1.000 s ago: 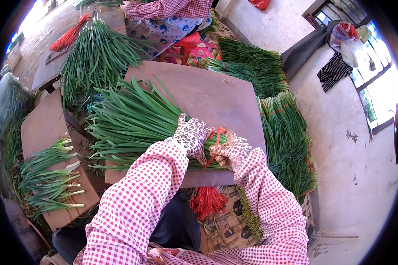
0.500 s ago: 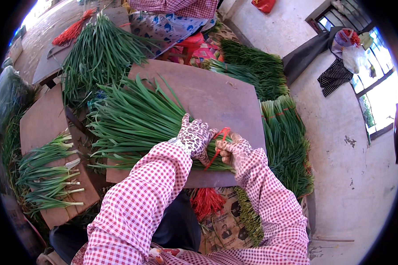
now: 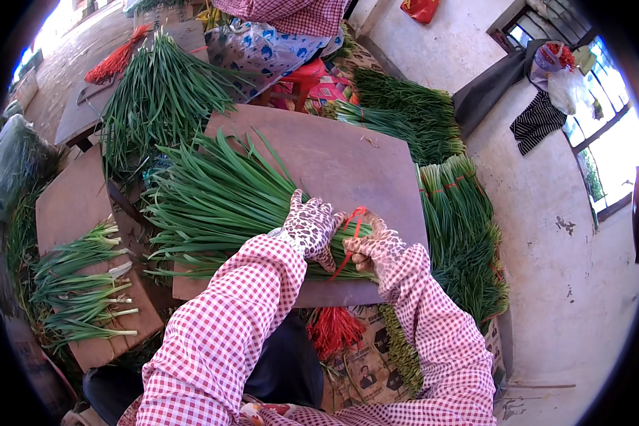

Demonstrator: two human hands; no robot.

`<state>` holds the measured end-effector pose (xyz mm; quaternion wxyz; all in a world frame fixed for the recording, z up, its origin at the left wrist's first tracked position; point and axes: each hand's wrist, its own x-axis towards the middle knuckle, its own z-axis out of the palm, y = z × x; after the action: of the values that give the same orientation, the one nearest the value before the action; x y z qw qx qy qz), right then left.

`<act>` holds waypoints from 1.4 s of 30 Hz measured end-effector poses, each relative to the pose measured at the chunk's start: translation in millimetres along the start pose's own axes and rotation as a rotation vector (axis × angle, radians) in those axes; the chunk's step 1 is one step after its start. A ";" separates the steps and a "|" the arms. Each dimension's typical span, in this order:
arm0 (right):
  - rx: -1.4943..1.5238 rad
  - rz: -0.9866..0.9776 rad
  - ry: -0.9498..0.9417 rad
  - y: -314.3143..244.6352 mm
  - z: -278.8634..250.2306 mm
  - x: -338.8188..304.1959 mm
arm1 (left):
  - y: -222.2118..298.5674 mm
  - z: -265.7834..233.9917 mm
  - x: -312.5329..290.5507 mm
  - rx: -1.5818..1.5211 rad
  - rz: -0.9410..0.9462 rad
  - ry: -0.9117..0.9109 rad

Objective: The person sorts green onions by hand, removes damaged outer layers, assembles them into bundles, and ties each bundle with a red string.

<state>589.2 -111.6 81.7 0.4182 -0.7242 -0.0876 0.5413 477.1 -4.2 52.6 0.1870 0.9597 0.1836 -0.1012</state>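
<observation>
A large bunch of garlic chives (image 3: 213, 199) lies across the brown board (image 3: 362, 153), leaves fanned to the left. My left hand (image 3: 311, 226), in a leopard-print glove, presses flat on the bunch with its fingers spread. Just right of it, a red tie (image 3: 349, 245) runs around the stem end. My right hand (image 3: 373, 245), gloved alike, has its fingers closed on the tie. The stem ends are partly hidden behind that hand.
Tied chive bundles (image 3: 451, 213) stand along the right. A chive heap (image 3: 167, 92) and red ties (image 3: 117, 57) lie at upper left. Small chive bunches (image 3: 85, 284) rest on a left board. Red ties (image 3: 336, 331) hang at the near edge. Another person's checked sleeve (image 3: 284, 11) shows beyond.
My right hand has shifted slightly down and left, still gripping the red tie. My left hand stays pressed on the bunch. The whole view has shifted a little.
</observation>
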 end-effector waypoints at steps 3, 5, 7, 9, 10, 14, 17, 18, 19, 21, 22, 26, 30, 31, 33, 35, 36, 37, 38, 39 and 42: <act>0.029 -0.026 -0.018 -5.1 -5.7 7.2 | 3.1 -2.9 1.1 0.023 0.011 -0.010; 0.096 -0.034 -0.053 -4.5 -14.8 15.4 | 4.1 -0.7 2.5 0.032 0.019 0.012; 0.109 -0.034 -0.024 -5.0 -14.4 17.6 | 3.0 -0.4 3.4 0.032 0.017 0.013; 0.116 -0.016 -0.043 -7.8 -15.7 21.9 | 2.2 -0.3 2.3 0.036 0.013 0.017; 0.120 -0.006 -0.051 -8.1 -17.9 24.2 | 2.1 -0.4 2.4 0.035 0.013 0.010; 0.059 -0.016 -0.114 -1.1 -24.9 30.0 | 3.1 -1.2 2.5 0.033 0.016 -0.003; 0.058 0.023 -0.094 -0.1 -22.0 21.1 | 2.8 -3.0 0.7 0.031 0.012 -0.009; 0.040 0.022 -0.102 0.0 -20.2 19.6 | 2.5 -3.8 -0.2 0.030 0.010 -0.012; 0.037 0.015 -0.093 1.4 -20.2 20.8 | 2.3 -3.4 0.0 0.030 0.011 -0.012; -0.002 -0.029 -0.089 1.9 -20.0 22.5 | 1.8 -2.3 0.1 0.028 0.010 -0.012; -0.022 -0.053 -0.084 0.4 -19.3 21.2 | 2.6 -3.1 0.0 0.029 0.014 -0.015; -0.113 -0.051 -0.119 -7.6 -15.7 8.4 | 3.1 -3.3 -2.5 0.021 0.025 -0.011; -0.126 -0.024 -0.040 -5.4 -16.2 12.8 | 4.8 -5.3 -3.3 0.016 0.035 -0.007; -0.131 -0.015 -0.038 -5.8 -15.8 13.3 | 4.6 -5.3 -4.4 0.016 0.035 -0.004; -0.110 -0.003 -0.057 -4.8 -17.0 16.5 | 3.2 -3.6 -5.3 0.027 0.033 0.003; -0.056 0.006 -0.095 -1.4 -22.1 23.5 | 2.8 -3.2 -4.8 0.037 0.039 -0.003; -0.037 0.000 -0.139 -1.4 -24.5 24.4 | 2.5 -3.0 -4.6 0.042 0.041 -0.006; -0.020 -0.007 -0.180 -3.7 -25.9 22.6 | 2.8 -3.3 -4.9 0.043 0.047 -0.001; -0.003 -0.014 -0.222 -5.8 -27.4 21.5 | 3.1 -3.3 -5.3 0.044 0.051 0.005; -0.001 -0.021 -0.226 -7.1 -29.5 22.9 | 3.4 -3.2 -5.6 0.045 0.056 0.011; 0.005 -0.016 -0.189 -6.5 -33.7 32.3 | 3.3 -0.1 -5.4 0.055 0.068 0.045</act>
<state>633.1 -105.9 65.5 0.4143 -0.6683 -0.1312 0.6038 473.5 -8.7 55.2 0.1595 0.9722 0.1524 -0.0781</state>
